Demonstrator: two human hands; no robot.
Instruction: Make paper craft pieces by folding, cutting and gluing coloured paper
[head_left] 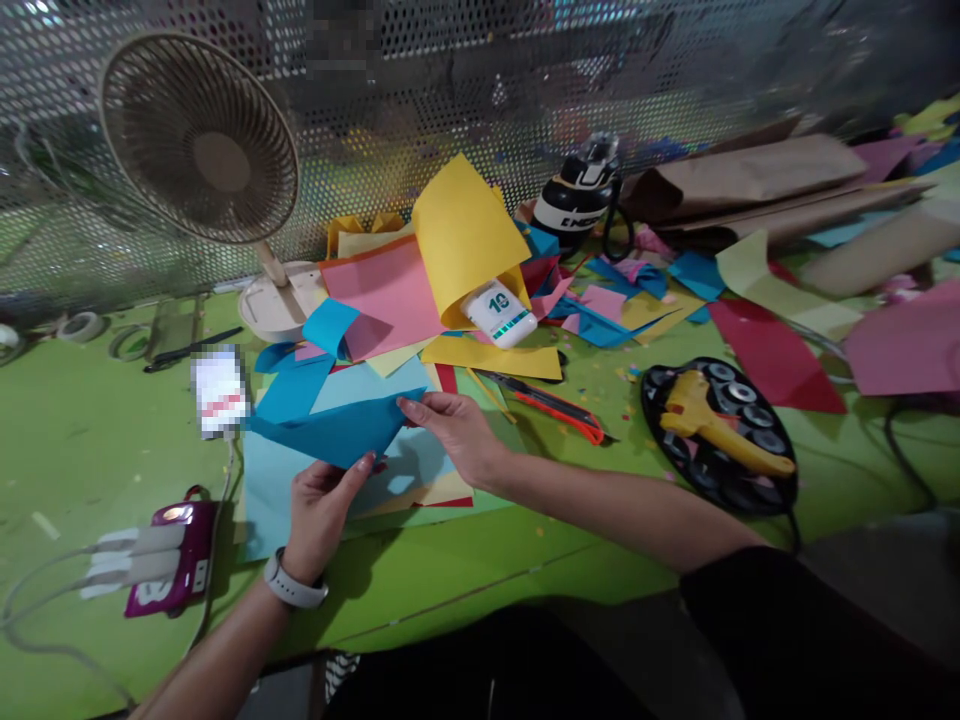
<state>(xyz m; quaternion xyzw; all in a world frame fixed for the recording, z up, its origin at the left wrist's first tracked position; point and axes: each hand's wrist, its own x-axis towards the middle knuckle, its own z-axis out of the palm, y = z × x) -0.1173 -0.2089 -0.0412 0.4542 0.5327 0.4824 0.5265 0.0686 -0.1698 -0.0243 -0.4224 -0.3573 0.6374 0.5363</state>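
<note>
Pinching the right tip of a folded blue sheet [326,437] between thumb and fingers of the right hand [465,440]; gripping its lower edge between thumb and fingers of the left hand [321,512]. Holding it over stacked coloured sheets [279,530], directly beneath the fingers on the green worktop [442,580]. Seeing an orange cutter [561,410] just right of the right fingers, a yellow tool [724,430] on a black tray [660,425] farther right, a phone [219,390] beyond the left fingers, leftward.

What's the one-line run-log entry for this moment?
left hand: gripping blue paper at lower edge | right hand: pinching its right corner | below: stacked colored sheets | nearby: orange cutter
</note>
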